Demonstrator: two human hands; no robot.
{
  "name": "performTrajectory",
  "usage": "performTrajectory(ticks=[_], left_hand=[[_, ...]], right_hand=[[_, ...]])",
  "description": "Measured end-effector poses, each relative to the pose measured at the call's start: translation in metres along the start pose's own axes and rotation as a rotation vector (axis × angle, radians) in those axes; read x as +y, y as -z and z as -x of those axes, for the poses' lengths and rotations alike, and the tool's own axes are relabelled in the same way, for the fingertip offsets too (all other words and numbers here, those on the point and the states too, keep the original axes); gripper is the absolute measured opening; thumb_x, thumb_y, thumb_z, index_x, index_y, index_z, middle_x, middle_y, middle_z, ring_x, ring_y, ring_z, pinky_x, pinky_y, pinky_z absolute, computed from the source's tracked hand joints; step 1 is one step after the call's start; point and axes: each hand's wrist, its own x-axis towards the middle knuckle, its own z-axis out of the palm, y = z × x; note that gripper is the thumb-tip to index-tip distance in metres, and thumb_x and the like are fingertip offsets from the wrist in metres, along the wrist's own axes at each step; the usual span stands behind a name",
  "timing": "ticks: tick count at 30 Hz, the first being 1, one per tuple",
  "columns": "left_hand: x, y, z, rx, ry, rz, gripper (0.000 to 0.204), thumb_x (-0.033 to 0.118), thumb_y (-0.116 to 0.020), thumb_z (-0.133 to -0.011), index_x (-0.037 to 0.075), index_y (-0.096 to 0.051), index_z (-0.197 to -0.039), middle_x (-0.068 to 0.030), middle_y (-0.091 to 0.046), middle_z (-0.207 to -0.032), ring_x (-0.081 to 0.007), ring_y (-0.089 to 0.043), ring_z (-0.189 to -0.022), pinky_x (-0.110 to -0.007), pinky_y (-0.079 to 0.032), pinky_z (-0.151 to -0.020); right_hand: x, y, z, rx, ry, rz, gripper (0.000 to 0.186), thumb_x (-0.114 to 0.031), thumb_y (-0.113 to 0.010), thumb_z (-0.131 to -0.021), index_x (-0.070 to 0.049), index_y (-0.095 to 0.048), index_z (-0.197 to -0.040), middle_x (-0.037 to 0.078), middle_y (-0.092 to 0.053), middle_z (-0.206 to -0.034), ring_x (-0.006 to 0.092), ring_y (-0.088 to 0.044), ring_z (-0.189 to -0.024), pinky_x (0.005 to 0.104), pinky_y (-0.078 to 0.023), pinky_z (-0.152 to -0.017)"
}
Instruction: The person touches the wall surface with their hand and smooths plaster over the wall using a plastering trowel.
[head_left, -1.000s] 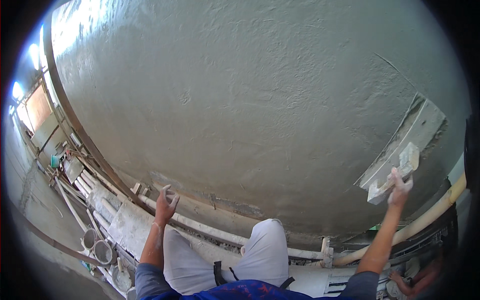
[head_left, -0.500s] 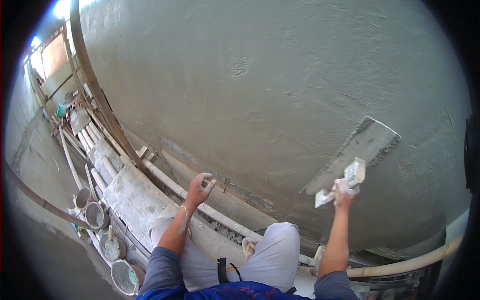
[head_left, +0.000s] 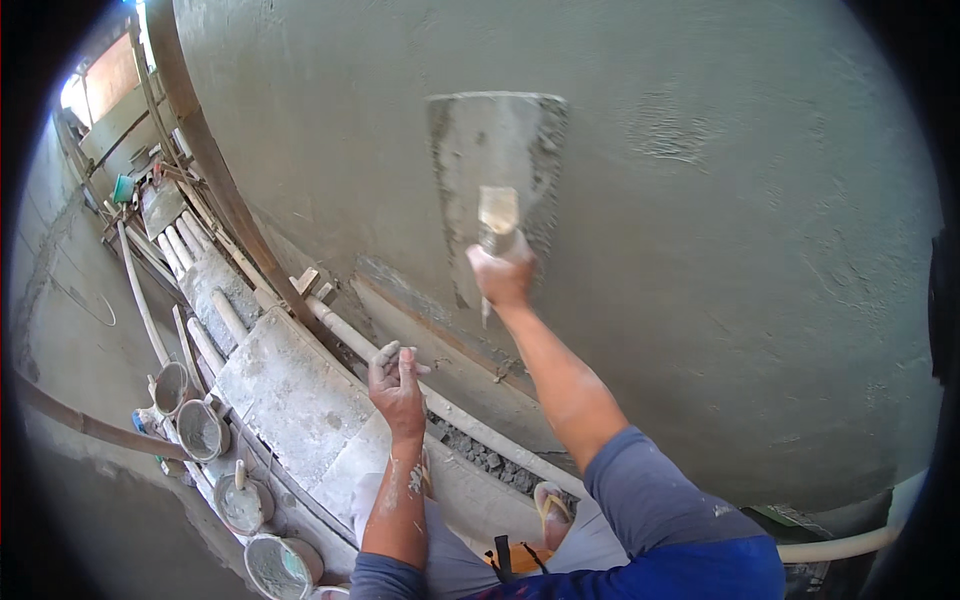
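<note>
My right hand (head_left: 503,268) is wrapped around the handle of a wide plastering trowel (head_left: 460,150). The flat blade lies against the grey plastered wall (head_left: 730,240), with wet mortar along its sides and a pale line at its top edge. Lower and to the left, my left hand (head_left: 397,385) hangs above the walkway, away from the wall. Its fingers are loosely bent and apart, whitened by mortar, and nothing shows in them.
Mortar-stained boards (head_left: 290,390) form a narrow walkway beneath me. Several buckets (head_left: 203,430) line its left side, one with a stick-like handle (head_left: 240,475). A slanting pole (head_left: 215,180) rises by the wall, and a long pale pole (head_left: 455,410) runs along its foot.
My right hand has swept the trowel leftward and up the wall, turning the blade nearly upright. My left hand has shifted slightly, its fingers now pointing more upward. The view has moved a little.
</note>
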Motion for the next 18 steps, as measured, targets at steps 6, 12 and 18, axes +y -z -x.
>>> performTrajectory(ticks=[6,12,18], left_hand=[[0.001,0.010,-0.034,0.170,-0.051,0.069,0.026,0.010,-0.058,-0.094,-0.004,-0.050,-0.114,-0.0109,-0.061,-0.093,-0.0120,-0.058,-0.066,-0.024,-0.051,-0.059],[0.000,0.011,-0.044,0.225,-0.162,0.072,0.028,0.013,-0.055,-0.095,-0.004,-0.047,-0.117,-0.0111,-0.060,-0.093,-0.0117,-0.058,-0.064,-0.023,-0.050,-0.060],[-0.001,0.008,-0.036,0.241,-0.139,0.119,0.030,0.015,-0.052,-0.097,-0.004,-0.044,-0.119,-0.0106,-0.060,-0.092,-0.0112,-0.056,-0.064,-0.022,-0.047,-0.060]], right_hand=[[-0.023,-0.134,-0.038,-0.107,-0.036,0.078,0.035,-0.023,-0.068,-0.064,0.001,-0.063,-0.089,0.023,-0.067,-0.080,0.0383,-0.066,-0.082,0.0428,-0.052,-0.072],[-0.019,-0.128,-0.040,-0.471,0.016,-0.070,0.046,-0.025,-0.068,-0.059,0.005,-0.064,-0.094,0.026,-0.066,-0.086,0.0400,-0.065,-0.084,0.0420,-0.052,-0.075],[-0.059,0.040,-0.002,-0.518,0.003,0.245,0.054,-0.028,-0.071,-0.061,0.005,-0.061,-0.103,0.026,-0.066,-0.091,0.0388,-0.065,-0.089,0.0421,-0.051,-0.078]])
